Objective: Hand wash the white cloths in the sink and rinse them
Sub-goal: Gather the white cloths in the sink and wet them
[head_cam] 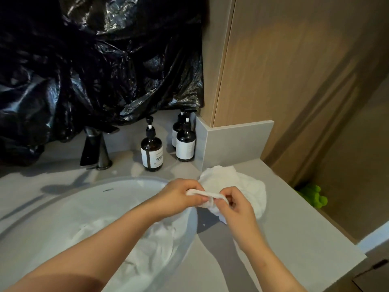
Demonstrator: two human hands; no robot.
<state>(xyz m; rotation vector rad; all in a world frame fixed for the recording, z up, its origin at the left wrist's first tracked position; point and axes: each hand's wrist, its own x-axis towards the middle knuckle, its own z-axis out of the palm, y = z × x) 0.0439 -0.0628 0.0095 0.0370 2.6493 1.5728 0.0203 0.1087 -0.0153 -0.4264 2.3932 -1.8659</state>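
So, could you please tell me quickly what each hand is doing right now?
Left hand: gripping one end of the twisted white cloth.
Right hand: pinching the other end of the same cloth.

Three pump bottles (pixel 152 150) (pixel 185 144) (pixel 176 128); two hands (pixel 181 197) (pixel 236 207); perhaps two cloths (pixel 246 184) (pixel 160 239).

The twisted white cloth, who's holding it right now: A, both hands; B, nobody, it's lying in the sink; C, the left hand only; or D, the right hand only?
A: the left hand and the right hand each grip one end of the twisted white cloth, which stretches between them.
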